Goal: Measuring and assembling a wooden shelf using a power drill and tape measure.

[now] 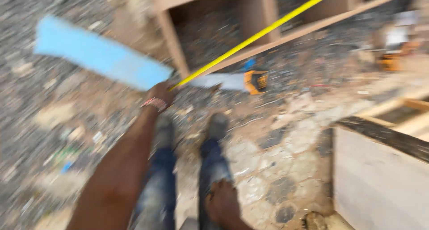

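The whole view is blurred by motion. My left hand (161, 93) reaches forward with a band on its wrist. It is closed at the near end of a long flat blue strip (100, 55) that slants up to the left. A yellow measuring tape (259, 33) runs from the same hand up to the right, across a wooden cabinet frame (263, 15). My right hand (221, 201) rests on my right thigh, and nothing shows in it. My legs in jeans and dark shoes stand on the floor below.
A hand saw (243, 81) with an orange and black handle lies on the dusty, debris-strewn floor just beyond my feet. A pale wooden panel (380, 181) stands at the right. An orange tool (393, 60) lies at the far right.
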